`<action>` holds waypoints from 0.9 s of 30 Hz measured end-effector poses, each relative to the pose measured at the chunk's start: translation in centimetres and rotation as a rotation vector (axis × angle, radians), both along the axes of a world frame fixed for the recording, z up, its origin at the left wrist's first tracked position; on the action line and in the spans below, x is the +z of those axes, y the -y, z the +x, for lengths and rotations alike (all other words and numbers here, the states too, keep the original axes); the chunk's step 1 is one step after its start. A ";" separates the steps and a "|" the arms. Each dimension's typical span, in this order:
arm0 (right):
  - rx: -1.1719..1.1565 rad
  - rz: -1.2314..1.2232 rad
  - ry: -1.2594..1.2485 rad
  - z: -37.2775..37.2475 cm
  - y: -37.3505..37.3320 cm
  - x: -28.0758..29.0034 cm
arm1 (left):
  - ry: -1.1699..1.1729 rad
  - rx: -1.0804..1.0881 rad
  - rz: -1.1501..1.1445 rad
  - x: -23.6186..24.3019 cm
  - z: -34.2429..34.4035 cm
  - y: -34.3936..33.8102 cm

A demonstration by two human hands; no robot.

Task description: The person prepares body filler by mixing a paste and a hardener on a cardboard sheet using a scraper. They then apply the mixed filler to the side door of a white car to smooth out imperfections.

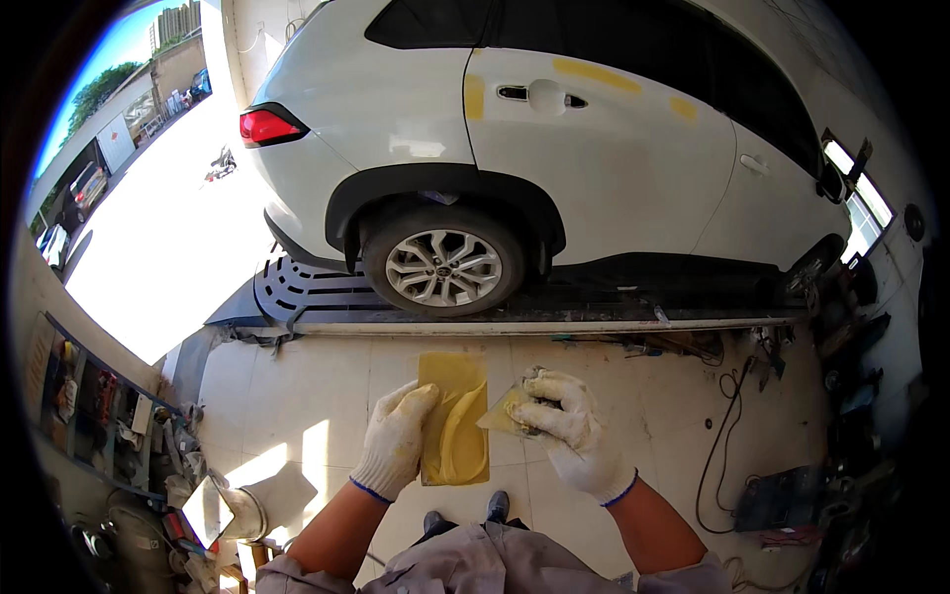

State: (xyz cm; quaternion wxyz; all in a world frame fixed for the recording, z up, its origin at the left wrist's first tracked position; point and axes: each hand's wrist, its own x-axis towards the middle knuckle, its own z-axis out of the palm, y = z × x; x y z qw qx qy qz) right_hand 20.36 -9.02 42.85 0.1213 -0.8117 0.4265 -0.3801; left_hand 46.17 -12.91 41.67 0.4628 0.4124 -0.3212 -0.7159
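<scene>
My left hand (pixel 394 436), in a white knit glove with a blue cuff edge, grips a flat rectangular board (pixel 450 368) by its left side. Yellow body filler (pixel 458 431) is spread thickly over the board in curved ridges. In my gloved right hand (pixel 577 431) is a small yellow-smeared spreader (pixel 506 414), pinched between the fingers, its thin edge toward the board's right side. A narrow gap seems to lie between the two. Beyond stands a white car (pixel 623 168), with yellow filler patches (pixel 596 74) on its rear door around the handle.
The car's rear wheel (pixel 443 267) rests on a dark raised platform (pixel 327 289) with a pale front edge. A bucket (pixel 237 510) stands at lower left, near a tool shelf (pixel 94 396). At right lie a cable (pixel 725 426) and a dark box (pixel 780 498) on the tiled floor.
</scene>
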 end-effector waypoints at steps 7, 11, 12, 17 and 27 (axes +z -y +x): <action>-0.009 -0.067 -0.193 3.6 -0.6 3.6 | 0.273 -0.155 -0.205 4.9 -0.8 1.3; 0.020 -0.124 -0.316 4.4 -1.3 5.2 | 0.199 -0.009 -0.379 6.6 -0.7 1.9; 0.009 -0.118 -0.280 5.0 -1.8 6.1 | 0.202 0.058 -0.452 7.2 -0.4 1.9; 0.057 -0.163 -0.136 3.9 -0.4 8.3 | -0.140 0.506 -0.496 9.7 2.6 1.7; 0.191 0.031 0.644 1.6 2.3 -3.3 | -0.812 0.042 0.308 1.2 -5.6 -0.1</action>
